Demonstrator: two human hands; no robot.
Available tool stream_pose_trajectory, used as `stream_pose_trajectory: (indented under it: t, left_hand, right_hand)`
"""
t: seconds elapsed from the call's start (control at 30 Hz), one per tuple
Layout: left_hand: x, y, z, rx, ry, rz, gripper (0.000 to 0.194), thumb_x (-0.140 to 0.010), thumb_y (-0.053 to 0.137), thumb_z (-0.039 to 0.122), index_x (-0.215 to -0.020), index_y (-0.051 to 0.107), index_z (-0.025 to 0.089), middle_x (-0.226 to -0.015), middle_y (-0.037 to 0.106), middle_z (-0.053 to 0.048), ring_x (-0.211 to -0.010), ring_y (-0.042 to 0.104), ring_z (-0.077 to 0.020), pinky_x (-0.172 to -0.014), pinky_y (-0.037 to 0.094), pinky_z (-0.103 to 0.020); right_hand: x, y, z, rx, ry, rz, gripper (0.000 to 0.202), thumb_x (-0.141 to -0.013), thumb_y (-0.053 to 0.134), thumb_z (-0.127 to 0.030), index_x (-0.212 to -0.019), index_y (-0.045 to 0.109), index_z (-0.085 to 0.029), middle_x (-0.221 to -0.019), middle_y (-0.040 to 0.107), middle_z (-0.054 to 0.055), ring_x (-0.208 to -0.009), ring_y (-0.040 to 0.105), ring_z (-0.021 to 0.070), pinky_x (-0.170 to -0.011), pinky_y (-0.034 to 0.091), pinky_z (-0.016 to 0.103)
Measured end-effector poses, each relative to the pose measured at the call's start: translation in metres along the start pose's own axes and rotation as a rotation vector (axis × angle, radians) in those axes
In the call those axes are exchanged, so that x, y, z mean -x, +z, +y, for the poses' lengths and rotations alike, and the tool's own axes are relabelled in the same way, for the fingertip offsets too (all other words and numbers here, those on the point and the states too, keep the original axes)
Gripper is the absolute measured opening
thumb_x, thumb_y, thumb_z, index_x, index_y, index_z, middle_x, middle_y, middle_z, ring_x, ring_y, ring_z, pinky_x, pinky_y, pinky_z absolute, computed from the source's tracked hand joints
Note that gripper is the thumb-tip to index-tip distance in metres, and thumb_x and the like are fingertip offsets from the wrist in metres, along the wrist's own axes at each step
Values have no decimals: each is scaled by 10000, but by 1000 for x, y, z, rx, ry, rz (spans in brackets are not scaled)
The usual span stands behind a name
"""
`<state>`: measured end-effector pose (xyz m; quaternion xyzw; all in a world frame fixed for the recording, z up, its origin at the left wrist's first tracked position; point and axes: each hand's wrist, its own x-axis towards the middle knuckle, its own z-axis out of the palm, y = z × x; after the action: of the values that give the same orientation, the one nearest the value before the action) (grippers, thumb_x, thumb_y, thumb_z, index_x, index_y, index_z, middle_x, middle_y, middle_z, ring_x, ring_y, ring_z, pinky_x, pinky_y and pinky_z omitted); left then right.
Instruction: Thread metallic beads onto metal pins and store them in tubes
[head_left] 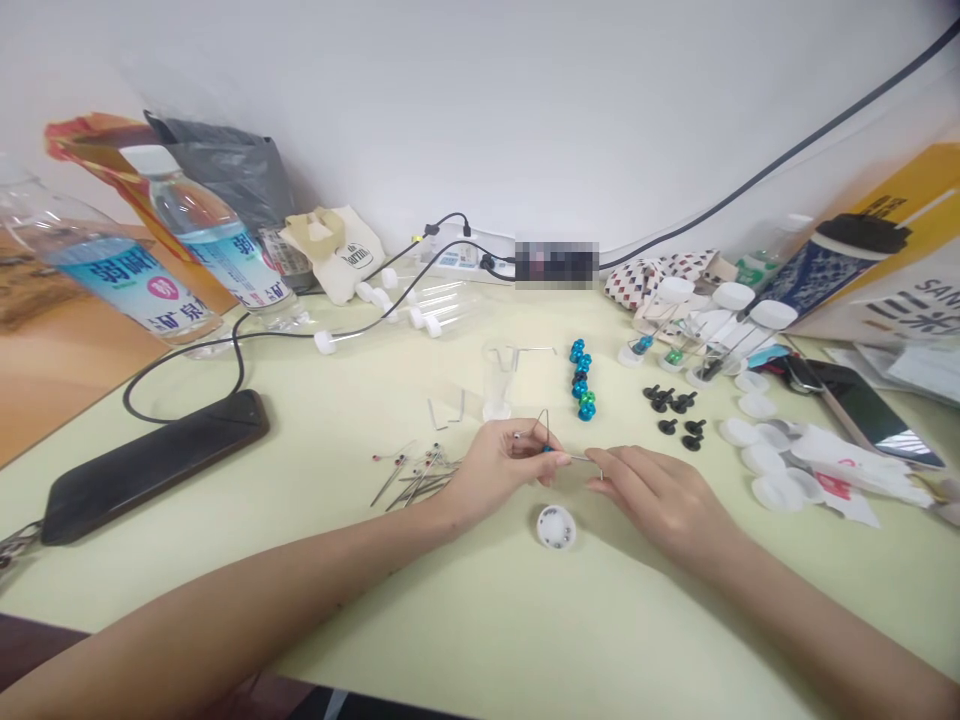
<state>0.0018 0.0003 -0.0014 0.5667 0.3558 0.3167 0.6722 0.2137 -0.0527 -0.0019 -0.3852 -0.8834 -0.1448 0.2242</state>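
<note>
My left hand (pixel 504 462) is closed on a small blue piece (pixel 547 450), with a thin curved wire loop rising above its fingers. Between the fingertips of my right hand (pixel 660 490) is a thin metal hex key (pixel 581 458), whose far end meets the blue piece. Just below both hands sits a white cap (pixel 556 528) with tiny metal balls in it. Thin metal pins with red tips (pixel 420 475) lie left of my left hand. Beyond the hands stands a row of blue, green and black knobbed pieces (pixel 580 380).
A black power bank (pixel 154 465) lies at left, near two water bottles (pixel 217 240). Clear tubes (pixel 450 305) lie at the back. Black screws (pixel 671 400), upright tubes (pixel 720 340), white caps (pixel 757 460) and a phone (pixel 874 410) are at right.
</note>
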Motion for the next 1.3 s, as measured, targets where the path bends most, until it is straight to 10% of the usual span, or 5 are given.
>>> stream_pose_trajectory:
  t: [0.33,0.73,1.13,1.3]
  left_hand:
    - [2,2,-2,43,-25,-49,195,-732,737,301,-786,654,133,-689,639,-12,-597,587,-103,-628,466,-236]
    - [-4,-5,2,137,-91,-175,299,-730,725,393,-787,661,107,-783,700,-66,-555,575,-93,-582,459,-235]
    - [-3,3,-5,233,-5,-95,284,-682,775,341,-795,655,109,-751,686,-52,-601,581,-107,-626,464,-248]
    - [-5,2,-7,241,9,-68,291,-740,723,374,-807,632,106,-781,689,-71,-609,576,-104,-620,460,-238]
  right_hand:
    - [-3,-9,1,214,-216,14,64,-905,563,-179,-907,622,-155,-718,669,55,-617,603,169,-603,499,333]
    - [0,-12,3,120,-207,174,300,-882,496,-13,-1158,587,-83,-882,715,119,-814,671,199,-719,571,324]
    - [14,-3,5,-44,-107,177,328,-909,462,-58,-1198,585,-152,-1000,718,98,-931,679,193,-777,573,307]
    - [-2,-18,8,-100,107,398,358,-878,451,7,-1105,617,-215,-851,712,47,-703,682,137,-625,562,249]
